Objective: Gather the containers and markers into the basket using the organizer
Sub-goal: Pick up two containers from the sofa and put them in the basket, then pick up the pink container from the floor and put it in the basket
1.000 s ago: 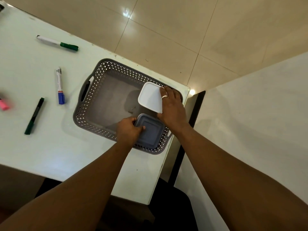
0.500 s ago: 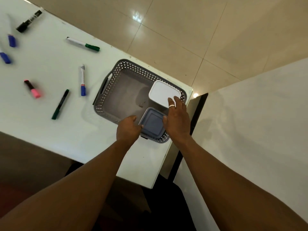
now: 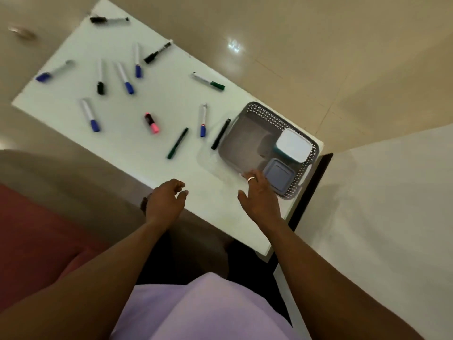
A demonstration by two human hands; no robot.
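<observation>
A grey perforated basket (image 3: 262, 111) sits at the right end of the white table (image 3: 157, 99). Inside it lie a white-lidded container (image 3: 293, 145) and a grey-lidded container (image 3: 278, 174) nearer me. My right hand (image 3: 258, 193) hovers by the basket's near corner with fingers spread and holds nothing. My left hand (image 3: 165, 201) hangs over the table's near edge, fingers loosely curled, empty. Several markers lie scattered on the table, among them a pink highlighter (image 3: 152, 123), a green marker (image 3: 208, 81), a dark green pen (image 3: 177, 143) and a blue-capped marker (image 3: 203, 120).
A black handle (image 3: 221, 134) shows on the basket's left side. More blue and black markers lie toward the table's far left (image 3: 100, 77). Beige tiled floor surrounds the table, a white wall stands at the right, and a red surface (image 3: 36, 241) is at my lower left.
Both hands have let go of the containers and pulled back toward me, out of the basket. The view has swung so the whole table with its markers shows.
</observation>
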